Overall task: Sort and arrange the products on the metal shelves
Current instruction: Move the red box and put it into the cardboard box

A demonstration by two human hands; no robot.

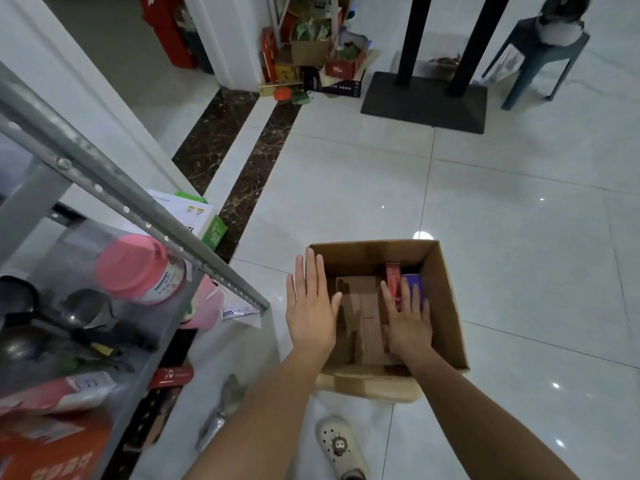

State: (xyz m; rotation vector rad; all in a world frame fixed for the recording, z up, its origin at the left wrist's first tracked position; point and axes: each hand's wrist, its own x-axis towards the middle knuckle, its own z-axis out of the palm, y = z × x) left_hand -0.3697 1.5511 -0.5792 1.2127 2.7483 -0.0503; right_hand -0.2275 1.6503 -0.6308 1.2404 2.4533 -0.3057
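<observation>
We judge the sorting well along. The metal shelves (104, 188) at our left already carry a good load: a jar with a pink lid (138, 268), dark pans (20, 296), and an orange carton (52, 455) lower down. The cardboard box (446, 296) on the floor before us looks nearly emptied. Only a red carton (393, 282) and a purple item (414, 289) show in it, standing together against its right side, with bare cardboard beside them. Those two are not yet shelved.

Our left hand (310, 306) is flat and spread at the box's left wall, holding nothing. Our right hand (408, 323) reaches inside with fingers straight, laid against the red carton and over the purple item, not closed round either.

The box is plain brown corrugated board with its top open. The red carton is slim, rectangular and printed. What the purple item is we cannot tell. The shelf rail is dull grey steel, punched with holes. The floor is glossy pale tile.
</observation>
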